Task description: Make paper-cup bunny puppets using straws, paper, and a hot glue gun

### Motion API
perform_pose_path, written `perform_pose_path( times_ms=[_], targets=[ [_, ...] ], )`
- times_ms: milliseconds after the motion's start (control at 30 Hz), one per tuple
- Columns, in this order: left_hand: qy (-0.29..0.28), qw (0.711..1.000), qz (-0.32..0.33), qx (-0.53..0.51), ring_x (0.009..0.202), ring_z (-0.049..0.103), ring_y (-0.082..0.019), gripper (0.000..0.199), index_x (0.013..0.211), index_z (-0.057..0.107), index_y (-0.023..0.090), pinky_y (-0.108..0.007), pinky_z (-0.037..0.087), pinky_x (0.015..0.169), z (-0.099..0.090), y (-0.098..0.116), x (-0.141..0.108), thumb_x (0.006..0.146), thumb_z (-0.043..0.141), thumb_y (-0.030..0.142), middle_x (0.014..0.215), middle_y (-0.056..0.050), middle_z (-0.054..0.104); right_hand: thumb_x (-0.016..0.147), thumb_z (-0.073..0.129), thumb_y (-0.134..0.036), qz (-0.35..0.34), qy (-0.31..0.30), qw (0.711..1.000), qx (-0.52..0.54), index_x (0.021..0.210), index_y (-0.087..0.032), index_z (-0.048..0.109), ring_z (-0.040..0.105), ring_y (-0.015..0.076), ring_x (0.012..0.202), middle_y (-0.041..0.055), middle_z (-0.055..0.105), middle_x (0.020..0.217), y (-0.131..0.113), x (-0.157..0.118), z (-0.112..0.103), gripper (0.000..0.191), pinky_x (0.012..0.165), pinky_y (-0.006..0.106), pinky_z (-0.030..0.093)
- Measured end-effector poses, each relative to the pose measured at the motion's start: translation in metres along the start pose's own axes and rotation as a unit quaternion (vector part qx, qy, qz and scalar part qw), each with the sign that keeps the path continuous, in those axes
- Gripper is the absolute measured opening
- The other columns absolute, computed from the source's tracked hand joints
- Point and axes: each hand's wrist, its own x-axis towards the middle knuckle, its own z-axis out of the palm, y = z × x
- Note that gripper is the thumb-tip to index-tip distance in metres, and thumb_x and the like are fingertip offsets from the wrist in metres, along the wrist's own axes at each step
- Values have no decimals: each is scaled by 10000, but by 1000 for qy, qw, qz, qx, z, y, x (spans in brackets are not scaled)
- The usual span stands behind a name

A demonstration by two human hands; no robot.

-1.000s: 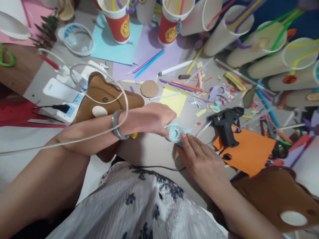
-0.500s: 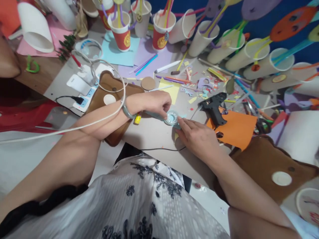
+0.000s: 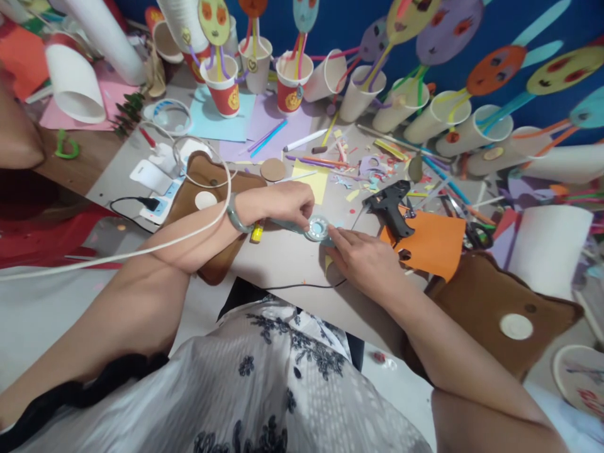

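Observation:
A small round white ring (image 3: pixel 318 228) with a pale blue centre lies between my hands, low over the table; its exact kind is unclear. Pale blue material shows beneath and to the left of it. My left hand (image 3: pixel 290 202) is closed, its fingers curled and the thumb and fingertips at the ring's left edge. From the right, my right hand (image 3: pixel 365 258) grips the ring's right edge between its fingers and thumb. A black glue gun (image 3: pixel 391 207) lies just beyond my right hand, partly over orange paper (image 3: pixel 438 242).
Paper cups (image 3: pixel 225 88) holding paper faces on coloured stems line the back. Brown bear-shaped pieces (image 3: pixel 491 302) lie at both sides. A white cable (image 3: pixel 141 250) crosses my left forearm beside a power strip (image 3: pixel 163 200). Scissors (image 3: pixel 476 233), markers and paper scraps are scattered rightward.
The view has tilted up and shifted right, so more of the paper faces shows. Both hands stay at the ring with nearly the same hold.

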Motion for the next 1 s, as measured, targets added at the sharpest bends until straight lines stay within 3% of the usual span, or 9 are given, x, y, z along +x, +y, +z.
perform_pose_path(
  times_ms=[233,367,467,567,767,1000],
  targets=[
    [1,1000,11,19,671,540,-146,261,826,757,149,-278,335,651,0,-1,0,715,746,385,687,-15,659,1031,484,-255,-8,9,1000,10,1361,-47,615,725,282,960,192,764,1130,0,-1,-2,412,743,359,519],
    [27,998,29,43,728,565,-165,299,915,735,144,-280,347,673,1,0,-2,722,750,372,816,-47,701,1026,487,-235,-8,19,1000,-3,1347,-49,619,721,268,950,183,766,1106,-1,-2,-1,394,755,347,521],
    [58,994,80,54,843,589,-190,403,1114,692,147,-279,383,737,3,1,-3,751,738,315,1001,-80,721,1017,500,-222,-11,29,1000,-2,1338,-57,623,716,260,939,176,765,1093,-1,-2,-1,381,754,342,519],
    [52,985,151,69,979,603,-212,388,1190,674,167,-291,417,840,6,2,-2,806,680,223,1134,-99,696,1004,507,-198,-18,33,999,-2,1323,-50,629,716,258,911,181,762,1084,0,-2,-2,373,740,345,520],
    [20,967,226,117,982,593,-215,207,1014,738,177,-308,416,870,7,1,-3,896,570,153,1081,-101,648,1015,481,-196,-23,14,999,-17,1333,-35,618,718,258,924,181,762,1101,-1,0,-5,382,747,349,524],
    [65,957,228,167,926,585,-238,175,927,751,137,-347,407,851,11,15,-8,900,673,291,1034,-124,662,995,489,-173,-3,-47,999,3,1344,-40,623,734,272,948,198,763,1125,-2,5,-9,397,776,361,549]
  ],
)
